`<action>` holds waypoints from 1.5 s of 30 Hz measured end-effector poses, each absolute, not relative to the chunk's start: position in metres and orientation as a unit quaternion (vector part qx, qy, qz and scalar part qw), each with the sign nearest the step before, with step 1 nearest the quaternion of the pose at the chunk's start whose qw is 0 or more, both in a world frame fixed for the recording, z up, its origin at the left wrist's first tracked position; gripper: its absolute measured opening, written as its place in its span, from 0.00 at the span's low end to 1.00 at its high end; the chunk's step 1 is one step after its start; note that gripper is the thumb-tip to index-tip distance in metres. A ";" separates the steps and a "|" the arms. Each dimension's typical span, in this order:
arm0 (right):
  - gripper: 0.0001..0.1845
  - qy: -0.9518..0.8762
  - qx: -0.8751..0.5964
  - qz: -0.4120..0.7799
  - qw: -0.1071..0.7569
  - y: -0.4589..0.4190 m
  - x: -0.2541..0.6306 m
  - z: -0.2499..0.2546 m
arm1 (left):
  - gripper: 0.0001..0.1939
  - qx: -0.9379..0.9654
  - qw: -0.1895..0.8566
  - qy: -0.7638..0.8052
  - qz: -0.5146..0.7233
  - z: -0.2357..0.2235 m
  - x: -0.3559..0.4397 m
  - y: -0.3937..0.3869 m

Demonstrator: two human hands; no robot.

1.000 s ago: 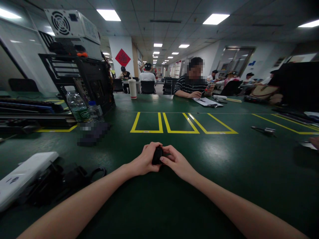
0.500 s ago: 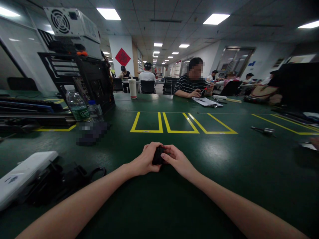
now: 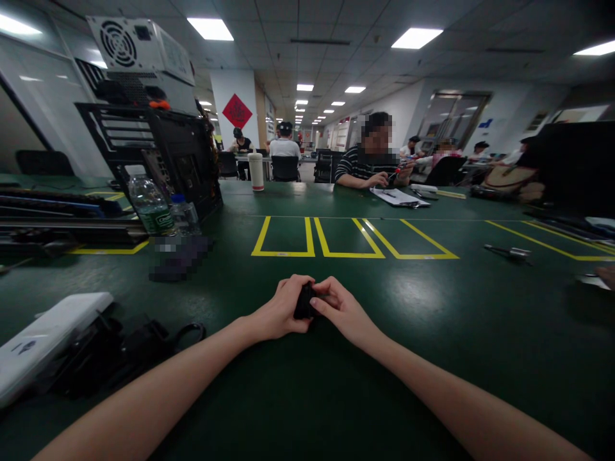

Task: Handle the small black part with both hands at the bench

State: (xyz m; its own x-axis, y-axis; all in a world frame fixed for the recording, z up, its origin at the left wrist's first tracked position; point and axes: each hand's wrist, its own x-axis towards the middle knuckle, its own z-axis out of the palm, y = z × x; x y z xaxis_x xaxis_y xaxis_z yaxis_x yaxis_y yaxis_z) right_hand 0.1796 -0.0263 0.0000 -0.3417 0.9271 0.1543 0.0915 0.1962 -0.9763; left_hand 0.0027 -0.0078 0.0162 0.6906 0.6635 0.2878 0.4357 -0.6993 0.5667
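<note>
Between my two hands is a small, dark, blocky object (image 3: 303, 303), too dark for me to make out its kind. My left hand (image 3: 283, 307) wraps round it from the left, thumb on the near side and fingers over the far side. From the right, the thumb and fingertips of my right hand (image 3: 340, 309) pinch at the object's right side. The fingers cover much of it. Both hands are low over the green table (image 3: 298, 397), near its middle.
Black gear with straps (image 3: 120, 352) and a white box (image 3: 52, 339) lie left. Beyond them stand clear bottles (image 3: 151, 202) and a computer case (image 3: 185, 160). Yellow tape outlines (image 3: 283, 254) mark the table ahead. A metal tool (image 3: 514, 253) lies right. A person (image 3: 369, 168) sits opposite.
My right hand's fingers have shifted slightly on the dark object. My left hand keeps its hold, and the object stays in place.
</note>
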 end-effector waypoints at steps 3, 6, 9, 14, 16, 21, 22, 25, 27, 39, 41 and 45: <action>0.12 -0.651 -0.419 0.490 0.399 -0.025 0.180 -0.001 | 0.32 0.891 0.232 0.310 0.238 0.016 0.003 -0.007; 0.11 -0.659 -0.413 0.498 0.384 -0.026 0.181 0.000 | 0.31 0.893 0.230 0.309 0.231 0.016 0.003 -0.007; 0.11 -0.662 -0.372 0.518 0.393 -0.028 0.181 0.002 | 0.31 0.896 0.217 0.307 0.236 0.014 0.004 -0.006; 0.07 -0.664 -0.365 0.515 0.401 -0.030 0.181 0.003 | 0.32 0.900 0.210 0.295 0.241 0.012 0.003 -0.006; 0.06 -0.664 -0.375 0.506 0.403 -0.029 0.181 0.002 | 0.32 0.899 0.212 0.295 0.244 0.012 0.003 -0.006; 0.12 -0.653 -0.408 0.493 0.405 -0.027 0.180 0.001 | 0.32 0.895 0.221 0.302 0.243 0.013 0.003 -0.006; 0.13 -0.650 -0.414 0.495 0.401 -0.027 0.180 0.002 | 0.32 0.895 0.225 0.300 0.242 0.013 0.003 -0.006; 0.11 -0.654 -0.406 0.509 0.385 -0.027 0.180 0.003 | 0.33 0.891 0.227 0.304 0.249 0.012 0.004 -0.005; 0.10 -0.662 -0.389 0.513 0.385 -0.029 0.181 0.004 | 0.33 0.887 0.223 0.310 0.258 0.013 0.004 -0.005; 0.10 -0.628 -0.425 0.514 0.400 -0.029 0.178 0.012 | 0.33 0.888 0.269 0.303 0.218 0.027 0.002 -0.003; 0.13 -0.628 -0.434 0.514 0.393 -0.027 0.178 0.012 | 0.33 0.887 0.274 0.303 0.214 0.027 0.003 -0.002; 0.11 -0.652 -0.428 0.511 0.361 -0.027 0.181 0.013 | 0.33 0.887 0.279 0.301 0.211 0.029 0.002 0.000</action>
State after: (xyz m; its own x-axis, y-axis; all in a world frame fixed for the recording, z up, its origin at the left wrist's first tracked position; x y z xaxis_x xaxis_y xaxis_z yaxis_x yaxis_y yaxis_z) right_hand 0.1809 -0.0272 0.0133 -0.3718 0.9277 0.0332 0.1893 0.1108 -0.9756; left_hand 0.0016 0.0005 0.0287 0.7290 0.6526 0.2068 0.4170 -0.6628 0.6219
